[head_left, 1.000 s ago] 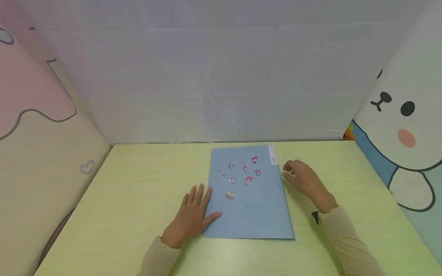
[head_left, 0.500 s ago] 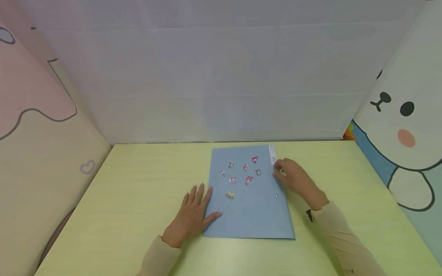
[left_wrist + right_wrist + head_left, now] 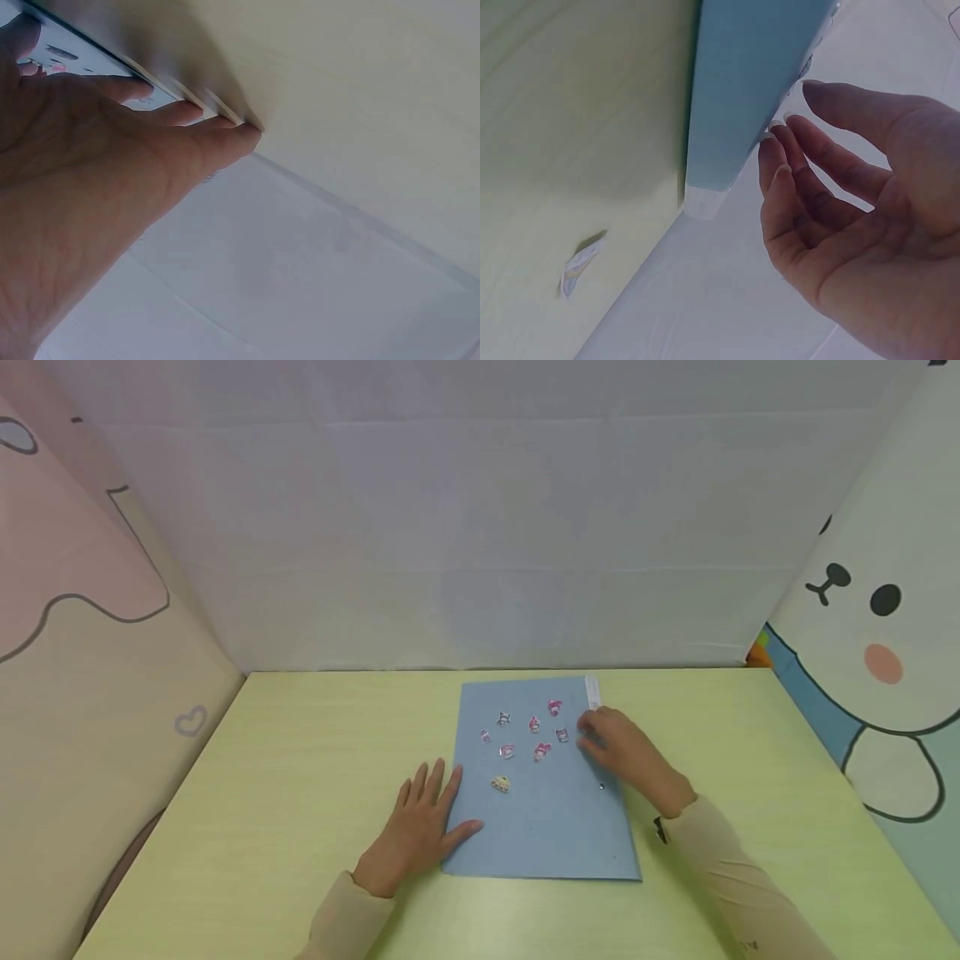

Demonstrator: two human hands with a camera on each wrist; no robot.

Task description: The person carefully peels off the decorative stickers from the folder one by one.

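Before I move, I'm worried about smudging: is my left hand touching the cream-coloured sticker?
Apart. The head view shows bare blue folder between the left hand and the cream-coloured sticker.

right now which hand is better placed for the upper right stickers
Probably the right hand: its bent fingers are near the stickers, while the left hand lies spread at the left edge of the folder.

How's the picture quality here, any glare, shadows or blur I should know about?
Head view: pale sheen on the near table, stickers too small for fine detail; left wrist view: dim, soft-edged shadow beside the left hand; right wrist view: bluish cast, darker shading along the blue board.
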